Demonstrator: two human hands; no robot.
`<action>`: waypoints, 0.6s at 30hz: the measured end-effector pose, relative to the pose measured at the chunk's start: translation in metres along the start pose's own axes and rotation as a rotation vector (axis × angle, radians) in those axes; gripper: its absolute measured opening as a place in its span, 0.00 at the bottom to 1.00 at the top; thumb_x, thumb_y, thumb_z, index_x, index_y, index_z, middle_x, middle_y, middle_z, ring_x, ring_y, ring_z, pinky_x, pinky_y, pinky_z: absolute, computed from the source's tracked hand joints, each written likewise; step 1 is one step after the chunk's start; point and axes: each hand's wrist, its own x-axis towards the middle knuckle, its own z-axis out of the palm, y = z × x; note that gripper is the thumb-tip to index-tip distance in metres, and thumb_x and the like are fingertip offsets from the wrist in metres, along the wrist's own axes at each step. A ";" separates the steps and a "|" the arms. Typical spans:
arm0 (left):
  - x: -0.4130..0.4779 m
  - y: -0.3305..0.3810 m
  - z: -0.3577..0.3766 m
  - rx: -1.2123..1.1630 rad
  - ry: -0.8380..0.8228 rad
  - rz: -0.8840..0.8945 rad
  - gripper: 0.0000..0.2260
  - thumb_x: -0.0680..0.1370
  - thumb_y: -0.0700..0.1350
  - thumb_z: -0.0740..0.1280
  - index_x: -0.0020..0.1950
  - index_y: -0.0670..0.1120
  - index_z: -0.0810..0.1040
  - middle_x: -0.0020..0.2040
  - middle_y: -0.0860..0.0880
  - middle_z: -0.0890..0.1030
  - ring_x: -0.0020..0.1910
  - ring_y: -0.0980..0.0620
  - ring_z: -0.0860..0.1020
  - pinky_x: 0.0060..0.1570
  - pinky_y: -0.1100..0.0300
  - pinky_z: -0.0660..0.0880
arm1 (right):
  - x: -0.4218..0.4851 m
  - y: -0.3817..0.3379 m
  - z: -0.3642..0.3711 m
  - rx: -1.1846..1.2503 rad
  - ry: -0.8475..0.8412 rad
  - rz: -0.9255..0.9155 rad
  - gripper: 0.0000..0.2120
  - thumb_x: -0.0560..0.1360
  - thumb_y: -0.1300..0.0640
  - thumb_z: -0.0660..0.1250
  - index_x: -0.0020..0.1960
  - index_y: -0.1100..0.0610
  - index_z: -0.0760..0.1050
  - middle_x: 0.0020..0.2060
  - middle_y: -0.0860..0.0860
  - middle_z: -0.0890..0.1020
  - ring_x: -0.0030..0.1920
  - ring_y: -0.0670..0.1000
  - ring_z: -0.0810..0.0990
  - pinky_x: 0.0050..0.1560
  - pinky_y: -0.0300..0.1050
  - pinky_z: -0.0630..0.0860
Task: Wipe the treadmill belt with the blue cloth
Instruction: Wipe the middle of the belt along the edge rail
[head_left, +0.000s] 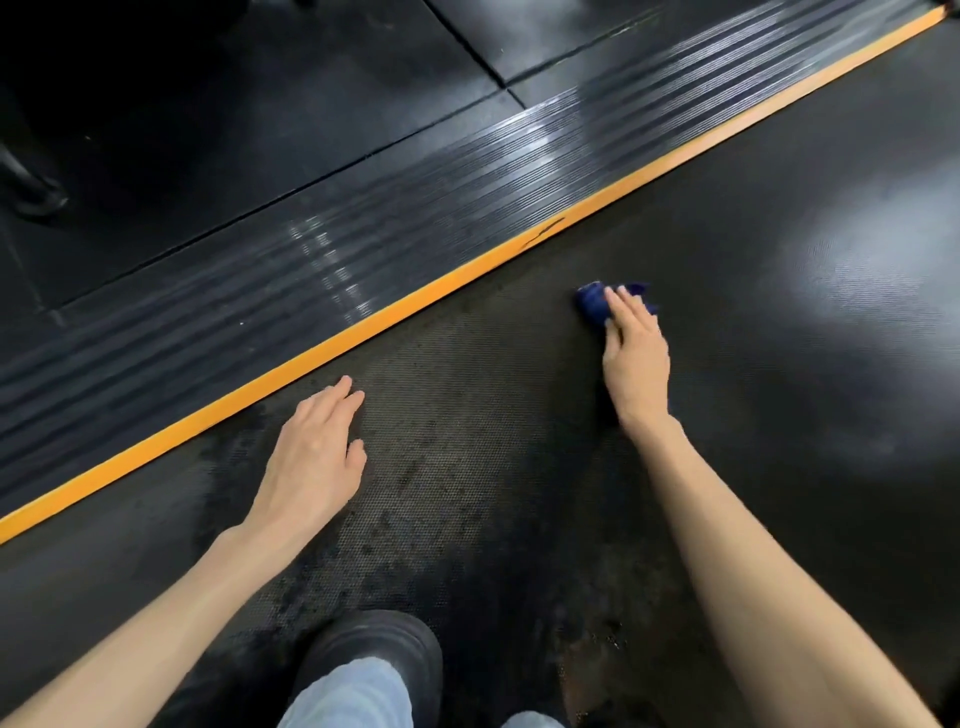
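We see a ribbed black side rail (363, 234), light glinting off its ridges. Beyond the rail lies black rubber floor tiling (234, 119), crossed by seams (470, 49). Left of the rail, on that floor, stands a dark rounded equipment foot (31, 192), dimly lit.

Bunched blue cloth (595, 304) on the dark, textured, dust-mottled treadmill belt (519, 441), mid-width.

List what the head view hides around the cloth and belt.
Head view:
blue cloth: mostly under the right hand; full shape hidden.
treadmill belt: cut off by the right and bottom edges; glare washes out its right part.
shoe: partly covered by a trouser leg.
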 end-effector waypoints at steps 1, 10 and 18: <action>-0.002 -0.003 0.001 0.024 0.017 -0.021 0.25 0.77 0.41 0.64 0.73 0.43 0.63 0.75 0.47 0.60 0.73 0.49 0.59 0.71 0.56 0.55 | -0.004 -0.017 0.006 -0.025 0.051 0.068 0.20 0.77 0.64 0.58 0.68 0.59 0.70 0.68 0.56 0.71 0.70 0.56 0.66 0.72 0.49 0.56; -0.015 -0.017 -0.001 -0.042 0.005 -0.099 0.27 0.77 0.41 0.63 0.75 0.46 0.59 0.76 0.51 0.57 0.73 0.52 0.58 0.70 0.58 0.57 | -0.104 -0.106 0.061 0.077 -0.476 -0.782 0.32 0.67 0.73 0.63 0.69 0.57 0.68 0.69 0.56 0.70 0.69 0.57 0.68 0.72 0.47 0.54; -0.012 -0.028 -0.002 -0.095 -0.032 -0.069 0.26 0.79 0.42 0.60 0.76 0.48 0.56 0.76 0.55 0.53 0.74 0.56 0.53 0.70 0.61 0.54 | 0.025 -0.048 0.028 -0.020 0.035 0.086 0.23 0.76 0.67 0.55 0.71 0.60 0.66 0.70 0.57 0.68 0.69 0.58 0.65 0.71 0.50 0.58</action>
